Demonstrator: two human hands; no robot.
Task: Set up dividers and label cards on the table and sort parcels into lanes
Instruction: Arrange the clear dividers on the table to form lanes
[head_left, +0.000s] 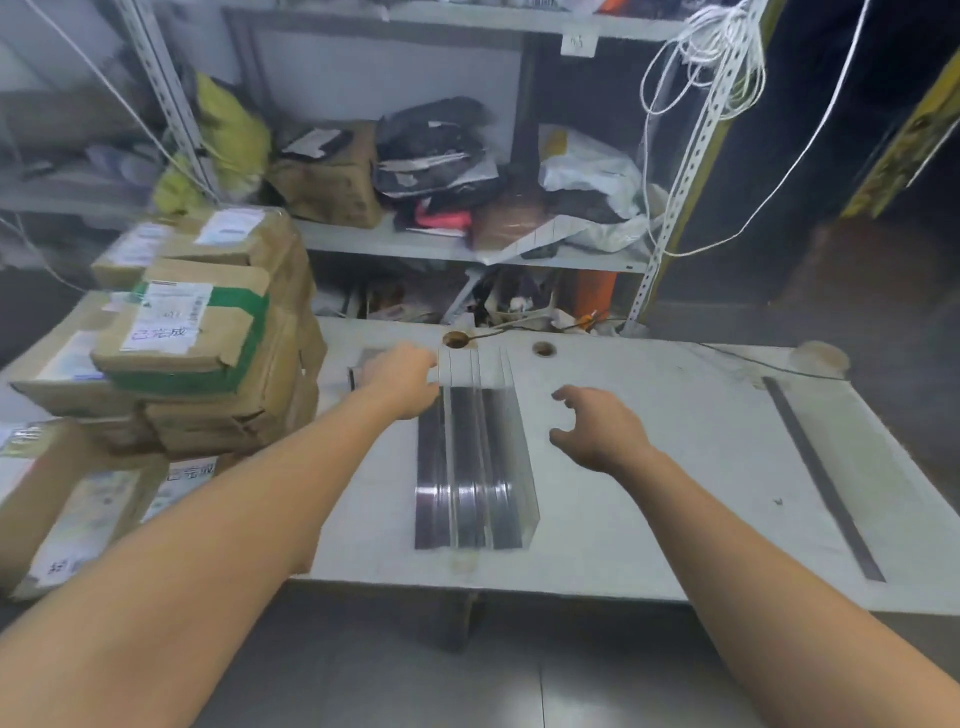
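Because the parcels (176, 338) stand in a high, uneven pile at the left edge of the worktop (649, 519), with boxes not square on each other, I think the left forearm (260, 493) can knock them if it swings outward. A box may then slide onto the place meant for the lanes.

The left hand (402, 382) is at the far end of the dividers (475, 467), touching or almost touching their left side. Its fingers are hidden behind the back of the hand, so I cannot tell if it grips something or not.

The dividers are in the middle of the worktop and run from the far edge toward the near edge. They are clear sheets standing upright on dark flat bases, packed close together as one bundle and not yet spread out. They look thin and smooth, so I judge that a pull on only one end may tip the whole bundle. It may also make one sheet slip out from the others and fall.

The right hand (597, 431) hovers just to the right of the bundle, with fingers apart and loosely bent, holding nothing. Near the right edge a dark strip (823, 478) lies flat, well apart from the bundle.
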